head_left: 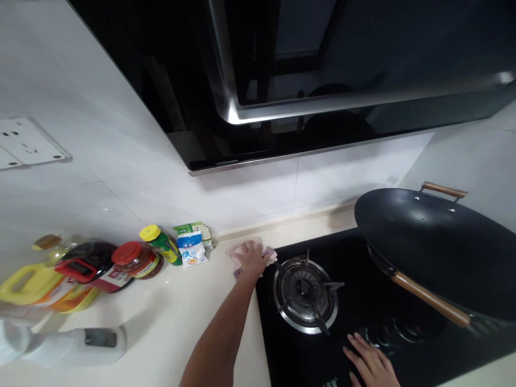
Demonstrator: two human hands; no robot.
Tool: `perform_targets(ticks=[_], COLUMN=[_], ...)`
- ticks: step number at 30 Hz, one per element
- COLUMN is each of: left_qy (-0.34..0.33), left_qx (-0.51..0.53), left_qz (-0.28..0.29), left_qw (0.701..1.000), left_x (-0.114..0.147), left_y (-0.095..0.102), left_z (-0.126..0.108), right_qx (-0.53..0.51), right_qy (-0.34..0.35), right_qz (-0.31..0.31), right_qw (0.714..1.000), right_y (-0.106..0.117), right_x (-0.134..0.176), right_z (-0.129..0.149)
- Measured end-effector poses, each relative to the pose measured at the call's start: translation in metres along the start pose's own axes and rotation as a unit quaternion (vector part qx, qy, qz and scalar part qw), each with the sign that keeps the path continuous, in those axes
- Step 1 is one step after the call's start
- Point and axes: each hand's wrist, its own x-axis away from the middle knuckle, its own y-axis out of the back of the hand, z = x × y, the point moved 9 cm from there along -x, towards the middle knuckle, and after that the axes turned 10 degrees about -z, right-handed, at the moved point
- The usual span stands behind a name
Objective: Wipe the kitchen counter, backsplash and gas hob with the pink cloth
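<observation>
My left hand presses down on a pale pink cloth with a dark patterned edge, its fingers curled over the fabric. The cloth lies crumpled on the light countertop, between the seasoning packets and the left edge of the black gas cooktop. My right hand rests on the cooktop's front part with fingers apart and nothing in them. Between the two hands is the round gas burner with its metal pan supports. The fingertips under my left palm are partly hidden.
A large black wok with wooden handles sits on the right side. Left along the wall stand seasoning packets, a yellow-capped container, a red-lidded jar, a dark bottle and a yellow oil jug. A range hood overhangs.
</observation>
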Motion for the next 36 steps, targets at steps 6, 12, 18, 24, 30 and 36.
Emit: perform_targets(ticks=[6, 12, 18, 24, 30, 36], left_qy=[-0.069, -0.048, -0.046, -0.148, -0.105, -0.063], left_qx=[0.022, 0.040, 0.051, -0.014, -0.065, -0.076], left_qz=[-0.025, -0.051, -0.102, -0.140, -0.047, -0.053], left_qw=[0.997, 0.997, 0.992, 0.979, 0.991, 0.994], left_x=[0.062, 0.133, 0.167, 0.206, 0.162, 0.159], left_y=[-0.003, -0.009, -0.020, -0.027, -0.015, -0.004], left_z=[-0.020, 0.003, 0.031, 0.042, 0.067, 0.060], right_qx=[-0.003, -0.003, -0.015, -0.032, -0.017, -0.026], right_qy=[0.001, -0.006, -0.020, -0.036, -0.024, -0.026], right_qz=[-0.014, -0.018, -0.013, -0.002, -0.009, -0.014], right_qw=[1.000, 1.000, 1.000, 0.999, 1.000, 0.999], right_y=[0.011, 0.013, 0.012, 0.008, 0.006, 0.006], right_x=[-0.011, -0.011, -0.009, -0.004, -0.001, -0.002], right_z=[0.004, 0.007, 0.006, 0.003, 0.004, 0.004])
